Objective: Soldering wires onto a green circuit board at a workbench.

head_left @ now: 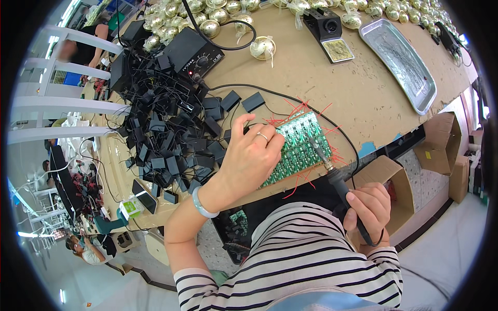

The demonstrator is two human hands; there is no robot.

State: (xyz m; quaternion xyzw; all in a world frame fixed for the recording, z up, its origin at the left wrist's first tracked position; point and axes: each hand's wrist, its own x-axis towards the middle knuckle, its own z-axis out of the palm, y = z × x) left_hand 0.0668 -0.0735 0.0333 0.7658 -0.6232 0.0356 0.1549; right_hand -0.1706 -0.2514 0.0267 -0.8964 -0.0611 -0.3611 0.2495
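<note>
My right hand grips a soldering iron by its dark handle. The iron's metal tip points up and left over a green circuit board panel with rows of small boards and thin red wires sticking out of its edges. My left hand is over the panel's left side with fingers bent and drawn together. Its fingertips are mostly hidden, so what they pinch cannot be made out. Thin black leads run close by from small black boxes.
Left of the panel lies a heap of black boxes with cables. Behind it stands a soldering station. Farther back are an iron stand, gold round parts and a metal tray. Cardboard boxes stand below the table's right edge.
</note>
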